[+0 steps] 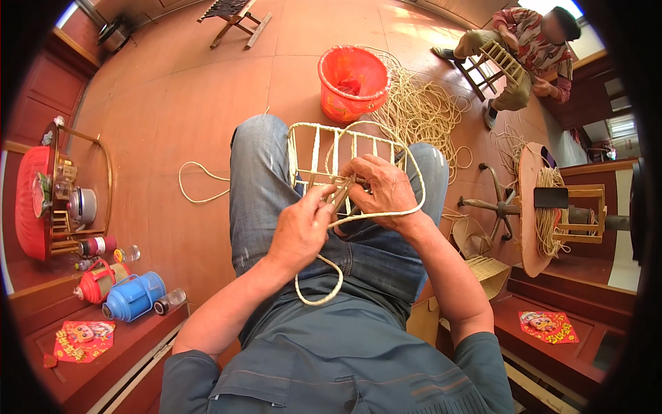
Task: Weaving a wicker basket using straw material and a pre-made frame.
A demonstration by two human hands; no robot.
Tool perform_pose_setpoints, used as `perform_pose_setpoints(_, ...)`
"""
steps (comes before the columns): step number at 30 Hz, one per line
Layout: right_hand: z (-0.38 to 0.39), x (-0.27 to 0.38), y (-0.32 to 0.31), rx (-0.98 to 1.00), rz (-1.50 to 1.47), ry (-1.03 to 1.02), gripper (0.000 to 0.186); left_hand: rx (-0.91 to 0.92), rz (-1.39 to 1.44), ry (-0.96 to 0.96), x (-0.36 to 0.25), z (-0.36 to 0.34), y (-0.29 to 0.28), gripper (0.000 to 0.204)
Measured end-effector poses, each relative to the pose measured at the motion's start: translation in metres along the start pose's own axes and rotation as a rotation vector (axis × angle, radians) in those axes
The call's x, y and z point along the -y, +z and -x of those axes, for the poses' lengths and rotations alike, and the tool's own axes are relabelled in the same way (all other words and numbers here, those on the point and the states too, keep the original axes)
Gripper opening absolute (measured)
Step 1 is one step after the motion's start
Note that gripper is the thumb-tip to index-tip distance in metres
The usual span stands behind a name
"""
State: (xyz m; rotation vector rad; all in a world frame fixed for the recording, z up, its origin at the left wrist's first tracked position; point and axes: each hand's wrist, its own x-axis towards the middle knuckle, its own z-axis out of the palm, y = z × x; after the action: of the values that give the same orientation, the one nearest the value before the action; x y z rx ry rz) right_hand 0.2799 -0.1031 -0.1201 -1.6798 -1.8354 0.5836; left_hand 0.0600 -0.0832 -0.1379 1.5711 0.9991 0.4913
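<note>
A small frame wrapped in pale cord [316,148], with several cord strands across it, rests on my lap between my knees. My left hand [303,231] is closed at its near side, thumb and fingers pinching the cord. Close against it, my right hand [383,192] bends over the frame with curled fingers, also at the cord. Thin brownish strips [340,196] show between the two hands; I cannot make out what they are. A loose loop of cord [422,181] curves around my right hand, and another loop [339,281] hangs over my lap. My right fingertips are partly hidden.
Beyond my knees stands a red bucket [354,84], beside a heap of loose cord [420,103]. Another person [534,52] sits at the far right with a wooden frame [502,63]. Flasks, including a blue one [134,295], stand at left. A round board [532,241] is at right.
</note>
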Motion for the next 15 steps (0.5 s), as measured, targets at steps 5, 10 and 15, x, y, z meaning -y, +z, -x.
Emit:
perform_pose_setpoints(5, -0.005, -0.001, -0.006, 0.093, -0.046, 0.065, 0.021, -0.2, -0.307, 0.375, 0.01, -0.001, 0.022, 0.045)
perform_pose_setpoints(10, -0.01, 0.0, -0.01, 0.163, -0.042, 0.136, 0.022, -0.135, -0.375, 0.192, 0.006, -0.002, 0.032, 0.042)
perform_pose_setpoints(15, -0.01, 0.002, -0.013, 0.157, -0.092, 0.108, 0.021, -0.109, -0.336, 0.008, 0.005, -0.009, 0.025, 0.027)
